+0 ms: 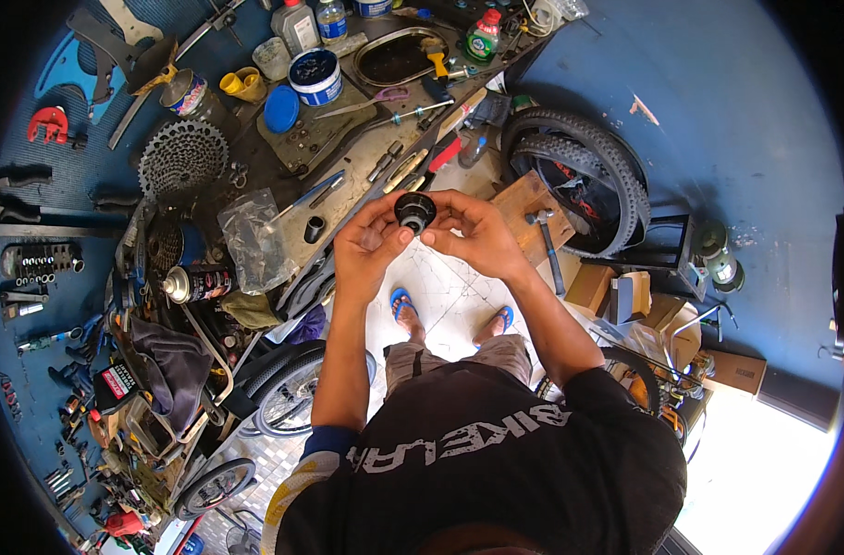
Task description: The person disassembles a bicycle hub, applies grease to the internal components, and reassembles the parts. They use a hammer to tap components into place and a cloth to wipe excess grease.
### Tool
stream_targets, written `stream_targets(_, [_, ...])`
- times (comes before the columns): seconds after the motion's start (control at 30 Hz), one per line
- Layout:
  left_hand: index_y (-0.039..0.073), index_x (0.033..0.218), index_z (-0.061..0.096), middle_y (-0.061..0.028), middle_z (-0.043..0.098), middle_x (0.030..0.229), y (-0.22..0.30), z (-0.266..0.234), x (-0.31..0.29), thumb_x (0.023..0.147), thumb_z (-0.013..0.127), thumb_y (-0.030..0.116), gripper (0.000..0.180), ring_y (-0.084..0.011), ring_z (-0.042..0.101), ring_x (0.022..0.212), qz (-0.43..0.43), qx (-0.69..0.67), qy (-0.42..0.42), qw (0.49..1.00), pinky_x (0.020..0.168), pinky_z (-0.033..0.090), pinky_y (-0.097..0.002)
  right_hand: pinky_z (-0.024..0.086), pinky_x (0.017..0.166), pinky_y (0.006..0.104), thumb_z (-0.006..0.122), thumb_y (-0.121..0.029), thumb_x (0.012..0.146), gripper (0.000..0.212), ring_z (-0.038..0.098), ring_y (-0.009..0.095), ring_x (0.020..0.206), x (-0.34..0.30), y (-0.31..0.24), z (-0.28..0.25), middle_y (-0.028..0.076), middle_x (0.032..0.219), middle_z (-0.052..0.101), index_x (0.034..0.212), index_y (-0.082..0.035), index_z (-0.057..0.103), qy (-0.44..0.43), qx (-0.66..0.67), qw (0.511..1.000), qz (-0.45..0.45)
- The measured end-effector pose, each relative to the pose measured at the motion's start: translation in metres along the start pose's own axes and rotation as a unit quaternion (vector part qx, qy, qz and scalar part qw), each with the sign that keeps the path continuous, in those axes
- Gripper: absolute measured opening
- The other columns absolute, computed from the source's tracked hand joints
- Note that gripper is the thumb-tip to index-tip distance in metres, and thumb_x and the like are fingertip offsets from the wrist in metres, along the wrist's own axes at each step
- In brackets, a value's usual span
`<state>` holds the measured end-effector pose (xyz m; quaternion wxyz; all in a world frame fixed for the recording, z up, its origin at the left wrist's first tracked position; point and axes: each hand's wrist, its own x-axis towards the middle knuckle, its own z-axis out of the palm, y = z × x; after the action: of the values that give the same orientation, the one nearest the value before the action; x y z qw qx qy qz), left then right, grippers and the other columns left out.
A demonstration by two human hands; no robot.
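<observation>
Between my two hands, over the floor just off the workbench edge, is a black round flanged part (414, 209) with a greyish hollow neck. It looks like a bicycle hub piece, though its exact kind does not show. My left hand (370, 245) grips its left side, fingers behind and thumb low at the neck. From the other side my right hand (477, 233) pinches it, the thumb near the neck. Closest to my left hand on the bench stands a small black cylinder (314, 228).
The cluttered workbench (352, 171) holds an open blue-and-white tub (314, 76), a metal tray (371, 61), a large cassette (183, 159) and a spray can (198, 283). At right, a hammer (550, 250) lies on a wooden block (519, 205) beside stacked tyres (616, 190).
</observation>
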<state>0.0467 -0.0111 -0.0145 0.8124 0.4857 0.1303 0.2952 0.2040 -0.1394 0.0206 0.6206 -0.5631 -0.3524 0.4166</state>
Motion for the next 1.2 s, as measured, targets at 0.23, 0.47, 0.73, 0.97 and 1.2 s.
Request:
stream_targets(0.23, [-0.006, 0.136, 0.058, -0.0139, 0.067, 0.131, 0.011, 0.0, 0.0, 0.083, 0.084, -0.006, 0.059, -0.0214, 0.064, 0.123, -0.028, -0.047, -0.076, 0.996, 0.106, 0.051, -0.0374, 0.056, 0.086, 0.0324, 0.085, -0.01, 0.08, 0.048, 0.065, 0.015, 0.092, -0.018, -0.022, 0.004, 0.007, 0.104, 0.071, 0.125, 0.0, 0.07, 0.025, -0.191, 0.976, -0.105])
stream_targets(0.47, [-0.006, 0.134, 0.056, -0.0141, 0.065, 0.128, 0.017, 0.017, -0.006, 0.08, 0.086, -0.006, 0.062, -0.0225, 0.064, 0.121, -0.007, -0.063, -0.1, 0.993, 0.107, 0.05, -0.0385, 0.055, 0.086, 0.0357, 0.084, -0.009, 0.076, 0.05, 0.068, 0.022, 0.095, -0.034, -0.038, 0.007, 0.012, 0.103, 0.071, 0.122, 0.002, 0.068, 0.049, -0.254, 0.955, -0.144])
stream_targets(0.73, [-0.006, 0.137, 0.056, -0.0133, 0.065, 0.128, -0.004, 0.037, -0.001, 0.083, 0.087, -0.001, 0.062, -0.0206, 0.064, 0.119, -0.04, -0.037, -0.092, 0.994, 0.102, 0.053, -0.037, 0.054, 0.082, 0.0308, 0.082, -0.005, 0.082, 0.045, 0.065, 0.015, 0.088, -0.047, -0.019, -0.014, 0.008, 0.102, 0.071, 0.124, 0.002, 0.068, 0.086, -0.144, 0.982, -0.089])
stream_targets(0.97, [0.007, 0.141, 0.064, -0.0107, 0.066, 0.131, -0.08, 0.075, 0.009, 0.081, 0.09, 0.005, 0.066, -0.0226, 0.066, 0.118, 0.081, 0.309, -0.141, 0.937, 0.094, 0.057, -0.0353, 0.052, 0.078, 0.0277, 0.075, -0.018, 0.099, 0.035, 0.062, 0.009, 0.088, -0.089, 0.059, -0.088, 0.003, 0.102, 0.072, 0.127, 0.003, 0.068, 0.129, 0.039, 0.987, 0.084])
stream_targets(1.2, [0.009, 0.124, 0.075, -0.0085, 0.072, 0.125, -0.248, 0.099, 0.009, 0.082, 0.088, 0.009, 0.044, -0.0247, 0.067, 0.117, -0.008, 0.396, -0.131, 0.909, 0.088, 0.058, -0.0357, 0.055, 0.077, 0.0294, 0.074, -0.036, 0.102, 0.047, 0.065, 0.013, 0.086, -0.144, 0.182, -0.196, 0.006, 0.098, 0.071, 0.132, -0.001, 0.069, 0.186, 0.022, 0.961, 0.205])
